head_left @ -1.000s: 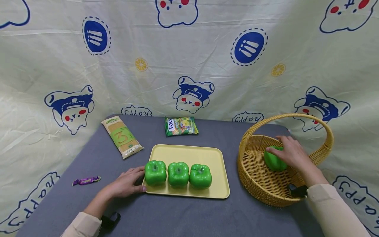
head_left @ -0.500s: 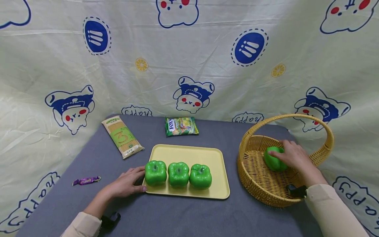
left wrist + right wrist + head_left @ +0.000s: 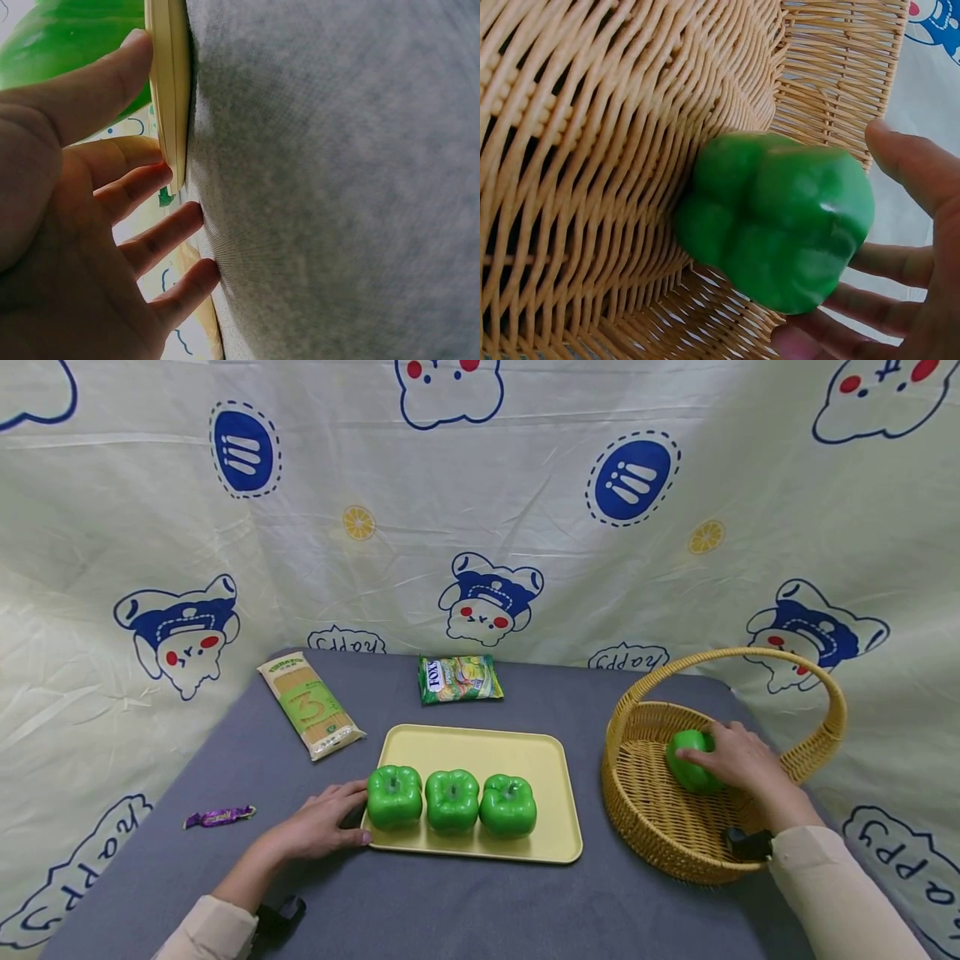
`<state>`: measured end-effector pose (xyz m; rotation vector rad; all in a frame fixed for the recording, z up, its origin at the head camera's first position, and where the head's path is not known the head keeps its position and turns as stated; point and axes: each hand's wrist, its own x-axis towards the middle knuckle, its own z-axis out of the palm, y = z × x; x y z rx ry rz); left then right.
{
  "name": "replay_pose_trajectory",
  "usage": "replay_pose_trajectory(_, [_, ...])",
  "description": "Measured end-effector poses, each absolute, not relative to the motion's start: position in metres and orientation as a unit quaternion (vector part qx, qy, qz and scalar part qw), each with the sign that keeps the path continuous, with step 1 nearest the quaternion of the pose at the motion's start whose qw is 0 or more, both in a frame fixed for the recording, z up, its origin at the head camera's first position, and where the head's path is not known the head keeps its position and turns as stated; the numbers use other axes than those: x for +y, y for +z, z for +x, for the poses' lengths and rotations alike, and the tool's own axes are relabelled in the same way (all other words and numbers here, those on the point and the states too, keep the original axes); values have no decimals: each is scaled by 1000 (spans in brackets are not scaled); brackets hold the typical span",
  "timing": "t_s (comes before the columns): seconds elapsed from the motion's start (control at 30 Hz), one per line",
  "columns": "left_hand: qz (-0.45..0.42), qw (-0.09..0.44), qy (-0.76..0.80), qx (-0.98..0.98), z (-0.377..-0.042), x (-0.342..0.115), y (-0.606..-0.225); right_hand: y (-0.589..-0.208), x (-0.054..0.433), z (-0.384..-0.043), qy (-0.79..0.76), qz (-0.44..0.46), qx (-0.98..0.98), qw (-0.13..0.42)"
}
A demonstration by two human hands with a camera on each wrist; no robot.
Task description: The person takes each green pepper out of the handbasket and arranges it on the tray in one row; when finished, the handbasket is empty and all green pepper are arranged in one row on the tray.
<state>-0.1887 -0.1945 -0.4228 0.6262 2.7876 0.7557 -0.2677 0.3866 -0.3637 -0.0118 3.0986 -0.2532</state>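
In the head view my left hand [image 3: 322, 822] rests at the left edge of a pale yellow tray [image 3: 480, 743]. The left wrist view shows its thumb and fingertips at the rim, fingers spread. Three green bell peppers stand in a row on the tray: left [image 3: 394, 797], middle [image 3: 452, 802] and right [image 3: 507, 807]. My right hand [image 3: 746, 764] reaches into a wicker basket [image 3: 637, 827], beside another green bell pepper [image 3: 776, 217] lying on its side. In the right wrist view the thumb stands apart from that pepper, while fairly straight fingers lie along its far side.
A noodle packet [image 3: 311, 706] lies at the back left, and a green FOX'S candy bag [image 3: 460, 680] behind the tray. One purple-wrapped candy [image 3: 219, 817] is on the grey tablecloth [image 3: 450, 910] at left. The basket's tall handle [image 3: 731, 652] arches over its opening.
My right hand has drawn slightly back and down, uncovering more of the pepper's top in the basket. That pepper has stayed nearly in place. The left hand and tray have not moved.
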Motion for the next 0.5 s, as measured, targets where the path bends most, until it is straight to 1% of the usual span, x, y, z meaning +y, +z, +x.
replay_pose_trajectory(0.3, [212,93,255,939,-189,-195,-423,-367,385,-270,-91,-24,996,7])
replay_pose_trajectory(0.5, [211,94,254,939,-190,-195,-424,-367,382,-270,-106,-33,994,16])
